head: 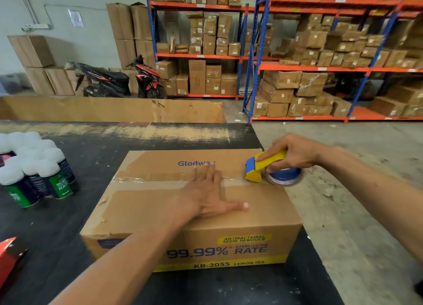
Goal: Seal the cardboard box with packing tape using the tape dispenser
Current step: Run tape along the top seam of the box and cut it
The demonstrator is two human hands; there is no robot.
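A brown cardboard box [142, 204] with blue and yellow print sits closed on a black table [68, 247]. A strip of clear packing tape [128, 178] runs along its centre seam from the left edge toward the right. My left hand [204, 194] lies flat, fingers spread, on the box top over the seam. My right hand [295, 152] grips the yellow and blue tape dispenser [263, 167], which rests at the right end of the seam, its tape roll [285, 177] hanging just past the box's right edge.
Several white-capped spray cans [34, 167] stand grouped at the table's left. A red object [8, 256] pokes in at the lower left. A large open carton [109, 109] stands behind the table. Shelving racks [320, 68] with boxes and a parked scooter [119, 80] fill the background.
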